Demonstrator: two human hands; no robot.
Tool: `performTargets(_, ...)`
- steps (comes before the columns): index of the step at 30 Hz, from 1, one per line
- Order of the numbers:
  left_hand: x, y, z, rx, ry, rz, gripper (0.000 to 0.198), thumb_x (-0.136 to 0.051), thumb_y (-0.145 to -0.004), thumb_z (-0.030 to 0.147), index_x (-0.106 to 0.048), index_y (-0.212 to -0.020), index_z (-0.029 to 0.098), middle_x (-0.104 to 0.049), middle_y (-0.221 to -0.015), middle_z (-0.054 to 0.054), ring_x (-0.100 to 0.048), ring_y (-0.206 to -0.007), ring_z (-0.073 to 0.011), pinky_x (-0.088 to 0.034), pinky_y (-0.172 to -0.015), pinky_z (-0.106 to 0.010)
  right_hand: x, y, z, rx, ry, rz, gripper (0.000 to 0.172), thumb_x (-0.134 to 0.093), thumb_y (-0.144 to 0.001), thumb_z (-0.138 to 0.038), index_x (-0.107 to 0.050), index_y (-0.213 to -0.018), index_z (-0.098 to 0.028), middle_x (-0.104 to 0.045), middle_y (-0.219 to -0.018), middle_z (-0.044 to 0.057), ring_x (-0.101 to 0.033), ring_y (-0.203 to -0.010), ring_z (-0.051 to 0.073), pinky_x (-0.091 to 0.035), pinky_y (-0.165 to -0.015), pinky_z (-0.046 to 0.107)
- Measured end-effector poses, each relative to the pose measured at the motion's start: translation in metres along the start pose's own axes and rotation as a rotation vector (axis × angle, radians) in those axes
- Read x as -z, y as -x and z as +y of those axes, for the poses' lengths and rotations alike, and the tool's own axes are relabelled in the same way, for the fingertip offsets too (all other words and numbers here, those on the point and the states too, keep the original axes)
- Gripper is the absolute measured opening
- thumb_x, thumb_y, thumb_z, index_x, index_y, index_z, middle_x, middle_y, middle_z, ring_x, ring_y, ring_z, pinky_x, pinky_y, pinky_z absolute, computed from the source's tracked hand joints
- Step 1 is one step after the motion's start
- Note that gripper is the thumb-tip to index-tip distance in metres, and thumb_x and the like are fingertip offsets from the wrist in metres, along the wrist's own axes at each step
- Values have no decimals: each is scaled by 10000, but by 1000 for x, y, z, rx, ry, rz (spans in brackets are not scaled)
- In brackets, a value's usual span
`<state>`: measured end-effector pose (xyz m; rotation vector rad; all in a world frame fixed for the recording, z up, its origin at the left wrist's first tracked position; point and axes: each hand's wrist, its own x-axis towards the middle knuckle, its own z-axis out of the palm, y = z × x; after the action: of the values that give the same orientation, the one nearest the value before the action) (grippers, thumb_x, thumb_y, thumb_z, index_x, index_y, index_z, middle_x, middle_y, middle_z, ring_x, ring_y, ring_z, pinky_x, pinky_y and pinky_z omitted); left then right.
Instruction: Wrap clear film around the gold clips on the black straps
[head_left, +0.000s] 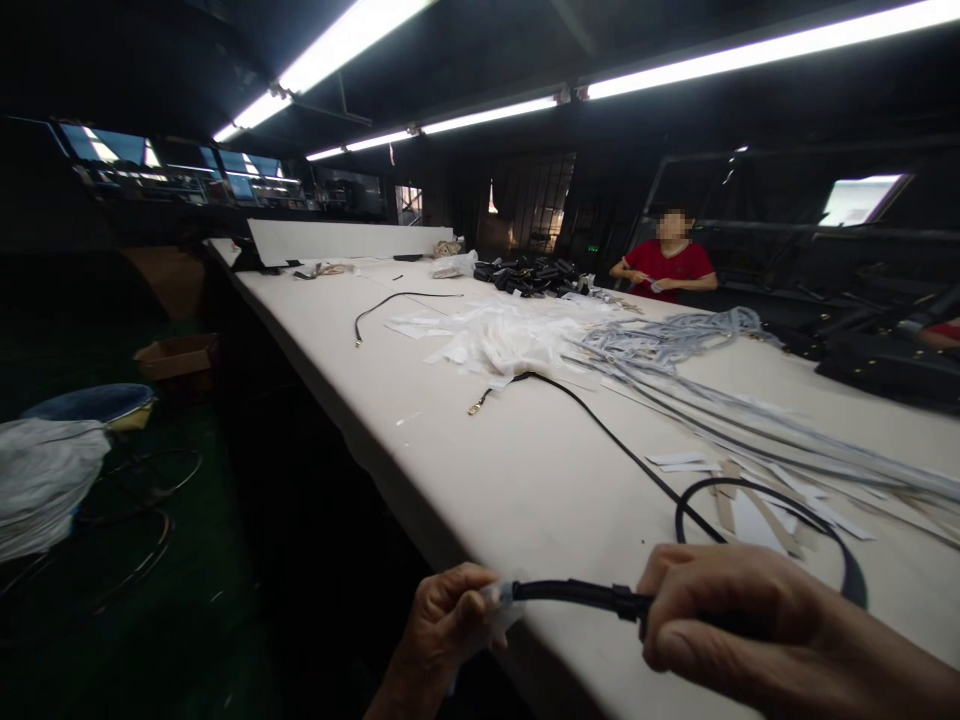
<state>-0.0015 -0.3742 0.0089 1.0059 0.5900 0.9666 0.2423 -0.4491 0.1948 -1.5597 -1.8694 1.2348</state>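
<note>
Two bare hands on one black strap (pixel 574 593), held low by the near edge of a long white table (pixel 420 450). Left hand (pixel 450 615) has its thumb squeezed against the fingers, gripping one end of the strap along with a crumpled bit of clear plastic (pixel 501 598). Right hand (pixel 739 610) is curled snugly round the strap further along, right beside a small black band (pixel 622 601).

Between them the strap's long axis runs left to right, almost level, dipping slightly toward the right, with the plastic-covered end pointing left. A black loop (pixel 851 575) arcs out beyond the right hand, and a black length (pixel 600 431) runs away up-left to a gold clasp (pixel 474 407); can't tell if it's all one piece.

Container-wise: a cardboard box (pixel 176 362) sits on the floor at left, contents too dark to make out. Further up the table, bunched straps (pixel 675 337) look sleeved in clear plastic, near a heap of white wrapping (pixel 502 340)
</note>
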Motion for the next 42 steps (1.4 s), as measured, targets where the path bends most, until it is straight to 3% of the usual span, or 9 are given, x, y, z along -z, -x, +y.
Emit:
performTargets(8,-14,0,25,186,-186,-160,385,-852,-649,453,-784,-853,133,-721,-737,-53,-626,-675,-160,-475,-635,-225,-10,-12,-26,93,461,-152,115,-616,-892,-274,-718,-840,-266,-697,-888,-8,-640,-794,141,-443,-700,206)
performTargets(14,-25,-2,20,147,-178,-156,371,-827,-677,460,-751,-802,118,-693,-682,-36,-583,-597,-128,-454,-579,-211,-31,-17,-13,267,619,-52,297,-517,-875,-102,-643,-1099,-250,-695,-881,43,-629,-778,166,-451,-703,236)
performTargets(18,-19,5,10,-253,-576,11,205,-717,-827,377,-730,-817,173,-688,-694,-18,-619,-635,-139,-468,-601,-205,-26,-20,12,191,675,78,312,-600,-877,-234,-604,-1189,-229,-704,-953,77,-640,-877,220,-446,-764,296)
performTargets(21,-14,8,5,-755,-893,82,107,-662,-886,236,-720,-975,227,-735,-790,-13,-657,-697,-144,-497,-697,-209,-18,-23,20,47,677,1,136,-571,-911,-319,-689,-911,-250,-706,-788,19,-652,-749,188,-396,-642,265)
performTargets(23,-12,7,4,-866,-936,85,169,-671,-881,227,-704,-1047,231,-754,-853,-24,-676,-755,-159,-506,-768,-225,-17,-26,18,23,675,-41,170,-566,-909,-291,-694,-805,-253,-697,-693,-11,-643,-659,153,-343,-575,246)
performTargets(29,-26,2,9,67,-385,-200,421,-667,-812,558,-729,-841,143,-653,-588,-18,-558,-475,-119,-430,-457,-195,-51,-37,18,245,965,-23,83,-625,-832,-175,-650,-754,-188,-700,-729,27,-619,-654,176,-297,-587,304)
performTargets(31,-32,3,11,196,-289,-206,405,-713,-769,540,-717,-818,137,-604,-525,12,-487,-410,-91,-387,-414,-184,-62,-42,21,256,994,-18,71,-633,-849,-210,-642,-785,-181,-704,-771,32,-626,-693,191,-318,-620,311)
performTargets(38,-8,5,16,-553,-876,-75,131,-651,-868,299,-732,-880,196,-731,-733,-25,-671,-647,-135,-496,-635,-175,-25,-36,22,-71,715,-38,252,-594,-883,-421,-714,-847,-203,-723,-765,53,-646,-697,200,-344,-572,262)
performTargets(42,2,6,19,-450,-760,-69,181,-688,-851,377,-724,-915,211,-737,-778,-15,-670,-698,-137,-496,-669,-178,-11,-33,20,-134,303,-131,230,-522,-916,-329,-706,-871,-197,-713,-734,10,-599,-621,128,-369,-536,206)
